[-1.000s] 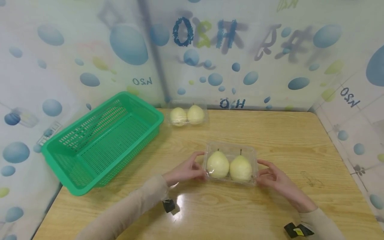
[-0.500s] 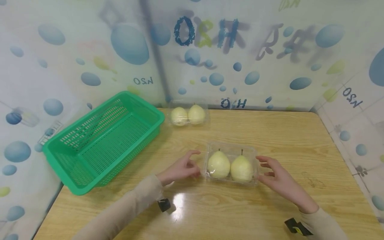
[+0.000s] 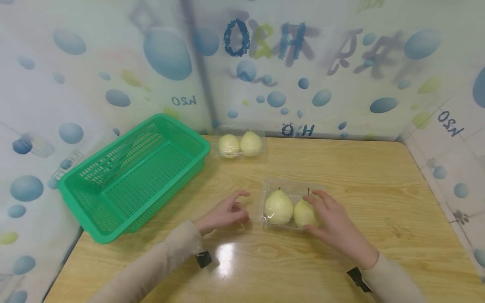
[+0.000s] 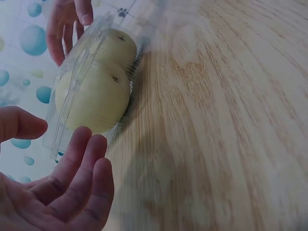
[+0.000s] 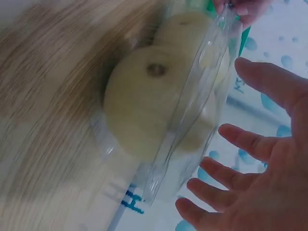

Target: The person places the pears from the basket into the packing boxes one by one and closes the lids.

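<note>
A clear plastic clamshell box (image 3: pixel 289 186) with two pale yellow pears (image 3: pixel 278 207) lies on the wooden table, its lid down. Over its right end spreads my right hand (image 3: pixel 337 223), partly covering one pear; the right wrist view shows those fingers (image 5: pixel 240 180) spread and extended above the lid side, gripping nothing. To the left of the box is my left hand (image 3: pixel 223 213), apart from it in the head view, fingers relaxed and slightly bent. From the left wrist, the pears (image 4: pixel 94 98) show through the plastic just beyond the fingertips.
A green plastic basket (image 3: pixel 202 166) with slotted walls stands at the table's left. Against the back wall sits another clear box (image 3: pixel 261 145) holding two pears. A patterned curtain (image 3: pixel 329 118) encloses the back and sides of the table (image 3: pixel 341 164).
My left hand has let go of the box's left side and drawn back left. My right hand has left the right side and moved left over the box, which stays in place.
</note>
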